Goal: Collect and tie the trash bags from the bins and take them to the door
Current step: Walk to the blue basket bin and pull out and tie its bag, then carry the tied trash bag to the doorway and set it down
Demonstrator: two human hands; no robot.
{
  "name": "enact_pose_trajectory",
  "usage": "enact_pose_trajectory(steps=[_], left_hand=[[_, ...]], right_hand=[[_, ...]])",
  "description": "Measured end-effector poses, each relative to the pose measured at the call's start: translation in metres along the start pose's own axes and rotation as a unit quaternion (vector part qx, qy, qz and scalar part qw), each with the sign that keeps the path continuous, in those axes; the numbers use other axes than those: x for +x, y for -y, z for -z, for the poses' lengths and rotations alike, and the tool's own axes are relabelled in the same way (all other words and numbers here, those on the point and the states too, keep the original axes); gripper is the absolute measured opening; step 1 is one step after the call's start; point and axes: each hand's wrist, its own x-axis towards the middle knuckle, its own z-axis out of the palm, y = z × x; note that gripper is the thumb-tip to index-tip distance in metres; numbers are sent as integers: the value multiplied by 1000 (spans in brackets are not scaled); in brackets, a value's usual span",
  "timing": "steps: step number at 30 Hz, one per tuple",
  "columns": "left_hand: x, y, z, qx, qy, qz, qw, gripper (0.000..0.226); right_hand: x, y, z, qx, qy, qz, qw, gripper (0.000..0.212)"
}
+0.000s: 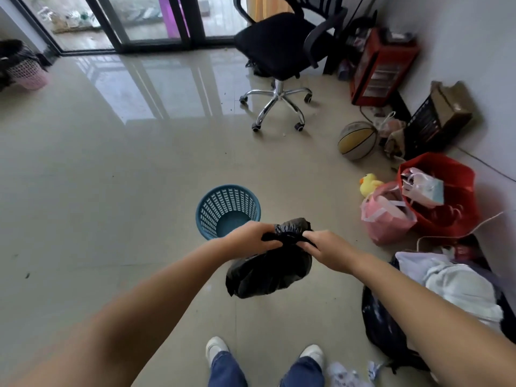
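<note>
Above the floor, left hand and right hand grip the black trash bag's bunched top, hiding its opening.

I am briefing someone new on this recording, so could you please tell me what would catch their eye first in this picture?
At the centre, the left hand and the right hand grip the gathered neck of a black trash bag held above the floor. Just beyond it stands a blue lattice bin with no liner. Along the right wall, a red bag and a pink bag stand out by colour.
</note>
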Motion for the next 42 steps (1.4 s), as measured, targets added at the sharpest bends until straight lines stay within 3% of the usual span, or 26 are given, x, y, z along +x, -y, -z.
enact_pose_trajectory(steps=[4, 10, 18, 25, 30, 39, 42], left_hand=[[-27, -39, 13, 84, 19, -23, 996, 14], [-40, -88, 4, 176, 63, -55, 981, 25], [-36, -136, -28, 233, 183, -203, 933, 27], [-56, -176, -54, 341, 249, -376, 825, 19], [-108, -223, -106, 402, 302, -487, 714, 17], [-285, -261, -228, 461, 380, -604, 528, 27], [-361, -257, -268, 459, 389, -633, 488, 27]], right_hand=[[-44, 20, 20, -9, 1, 2, 1000, 25], [-105, 24, 22, -3, -22, -39, 999, 22], [-188, 40, -23, 76, -105, -212, 969, 26], [-261, 104, -81, 152, -244, -372, 883, 30], [-327, 163, -143, 186, -306, -496, 791, 33], [-442, 308, -285, 218, -395, -632, 630, 33], [-482, 368, -337, 215, -414, -665, 584, 37]])
